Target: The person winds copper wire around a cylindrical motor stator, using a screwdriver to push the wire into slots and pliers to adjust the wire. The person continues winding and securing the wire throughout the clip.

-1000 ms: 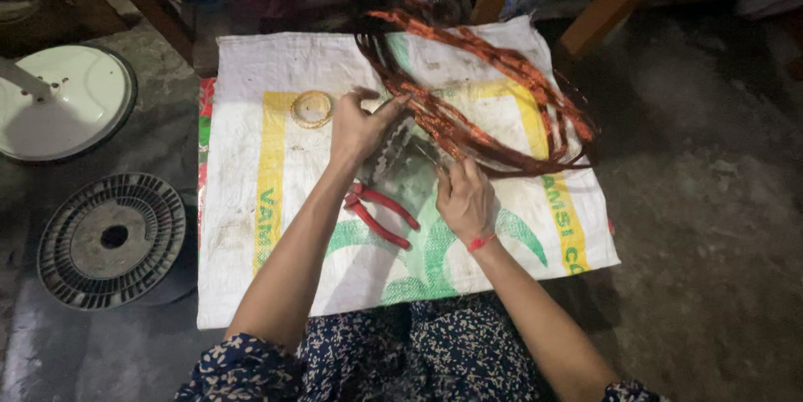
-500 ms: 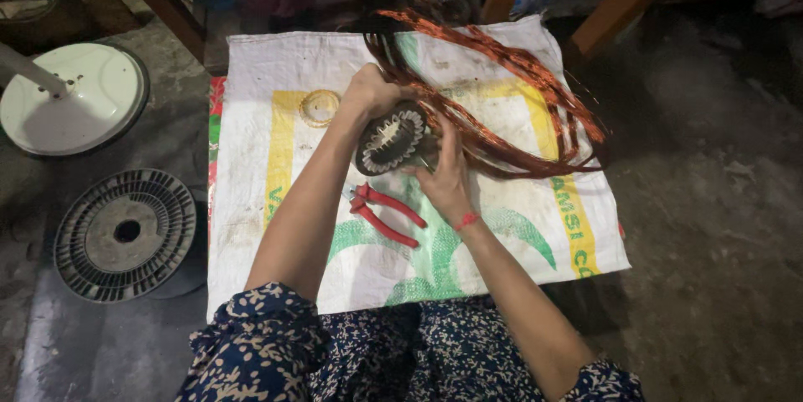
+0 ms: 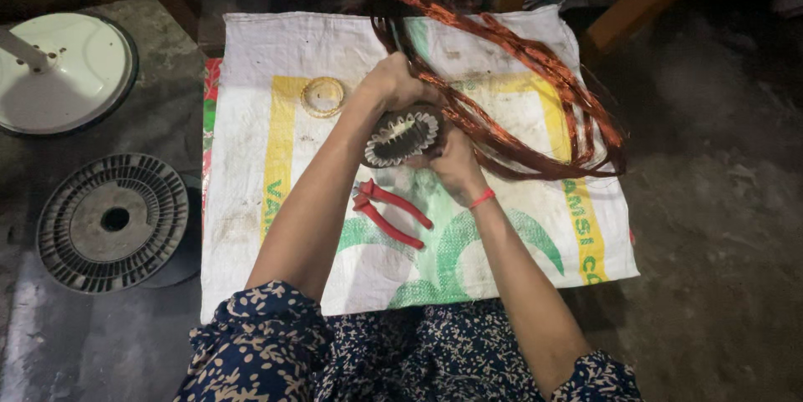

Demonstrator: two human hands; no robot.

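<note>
A round metal stator core (image 3: 401, 136) with slotted teeth is lifted above a white woven sack (image 3: 268, 159) spread on the floor. My left hand (image 3: 393, 84) grips its upper rim. My right hand (image 3: 452, 159) holds its lower right side, a red band on the wrist. Long loops of copper wire (image 3: 535, 84) run from the core across the sack toward the far right. Red-handled pliers (image 3: 389, 211) lie on the sack just below the core, between my forearms. A small yellowish ring (image 3: 323, 96) lies on the sack left of my left hand.
A grey ribbed round disc (image 3: 113, 222) lies on the concrete floor at left. A white round cover (image 3: 63, 71) with a shaft sits at the far left. Wooden furniture legs (image 3: 644, 0) stand behind the sack. Bare concrete floor (image 3: 719, 201) lies on the right.
Both hands have lifted the stator core off the sack and tilted it so its open face points at me. The copper loops trail from it as before.
</note>
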